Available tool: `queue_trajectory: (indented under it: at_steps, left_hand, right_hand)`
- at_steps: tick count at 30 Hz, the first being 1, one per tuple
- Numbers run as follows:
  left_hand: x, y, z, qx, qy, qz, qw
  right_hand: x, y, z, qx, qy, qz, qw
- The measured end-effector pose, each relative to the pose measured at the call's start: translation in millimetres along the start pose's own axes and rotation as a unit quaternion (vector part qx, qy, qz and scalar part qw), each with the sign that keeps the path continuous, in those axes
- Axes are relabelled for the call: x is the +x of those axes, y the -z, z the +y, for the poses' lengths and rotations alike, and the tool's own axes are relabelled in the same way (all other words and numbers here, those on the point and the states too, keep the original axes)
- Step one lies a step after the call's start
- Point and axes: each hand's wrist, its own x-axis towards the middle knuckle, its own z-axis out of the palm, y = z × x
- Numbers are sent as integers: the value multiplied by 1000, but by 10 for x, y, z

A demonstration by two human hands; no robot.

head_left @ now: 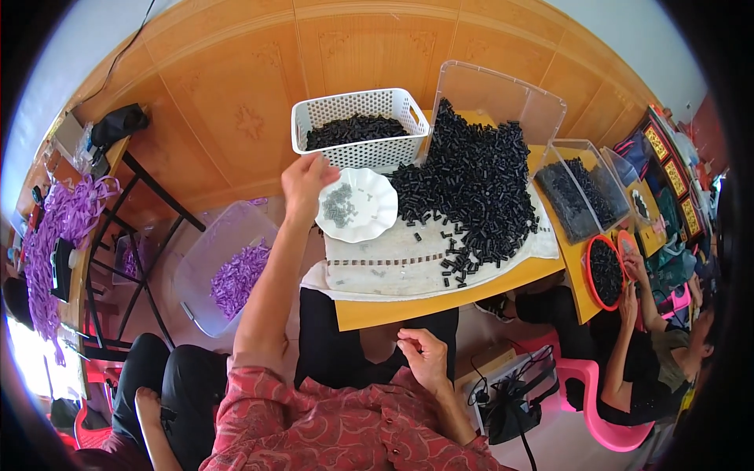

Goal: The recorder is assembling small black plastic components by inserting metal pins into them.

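Note:
My left hand (307, 185) hovers at the left rim of a scalloped white plate (381, 210), just in front of a white perforated basket (361, 149). Its fingers are drawn together, and whatever they may hold is hidden. Small grey translucent pieces (339, 206) lie on the plate, mostly toward its left side. Over my lap, below the table's front edge, my right hand (426, 359) is closed with thumb and forefinger pinched; anything between them is too small to make out. A big heap of short black tubes (487, 184) covers the right part of the white cloth (377, 279).
A clear bin (503, 90) lies tipped behind the heap. Right of it stand a clear divided box (581, 192) and a red bowl of black pieces (605, 271) beside a co-worker's hands. On the floor at left is a clear tub (200, 263) with purple pieces. Another person sits at left.

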Motion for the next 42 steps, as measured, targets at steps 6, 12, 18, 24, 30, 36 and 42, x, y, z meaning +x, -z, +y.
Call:
queue_trajectory:
  at_steps: [6, 12, 18, 24, 30, 36, 42]
  left_hand:
    - [-1068, 626, -136, 41, -9, 61, 997]
    - [-1907, 1181, -599, 221, -36, 95, 970]
    - [-2000, 1325, -762, 464, -183, 56, 865]
    - [-2018, 1343, -685, 565, -260, -11, 783]
    - [-2029, 1395, -675, 604, -243, -31, 758]
    - [-2042, 1385, -669, 586, -256, -36, 768]
    - [-2075, 1368, -650, 614, -230, -58, 753]
  right_hand:
    - [-31, -15, 116, 1, -8, -17, 1000]
    - [-48, 5, 251, -106, 18, -76, 991]
    - [-55, 29, 293, -181, 84, -143, 969]
    - [-42, 97, 269, -139, 80, -165, 973]
    - [-62, 88, 216, -155, 41, -183, 970]
    - [-91, 41, 215, -191, 77, -181, 962]
    - [-115, -20, 194, -227, 94, -195, 950]
